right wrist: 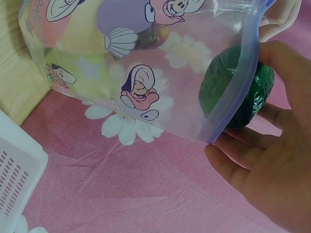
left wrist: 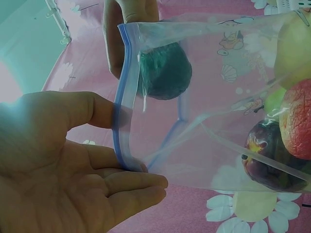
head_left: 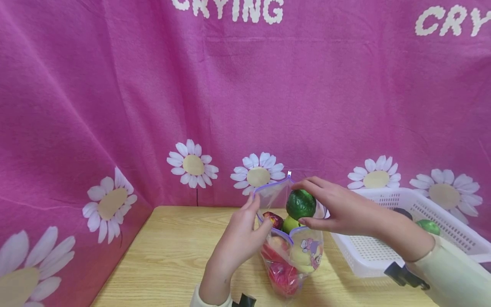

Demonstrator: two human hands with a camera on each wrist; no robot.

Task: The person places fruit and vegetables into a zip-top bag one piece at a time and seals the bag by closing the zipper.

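Fruit (head_left: pixel 301 204) in right grip (head_left: pixel 339 205), at bag mouth (right wrist: pixel 249 63)

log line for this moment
left hand: pinches bag rim | right hand: holds dark green fruit at bag mouth | basket: beside bag

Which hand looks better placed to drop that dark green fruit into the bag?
Right, I'd say: the right hand holds the dark green fruit at the mouth of the open bag, while the left hand pinches its rim, probably helping keep it open.

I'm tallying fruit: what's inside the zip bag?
Red fruit, yellow fruit, light green fruit, maroon fruit; a dark green fruit is held in the opening. Anything behind is covered.
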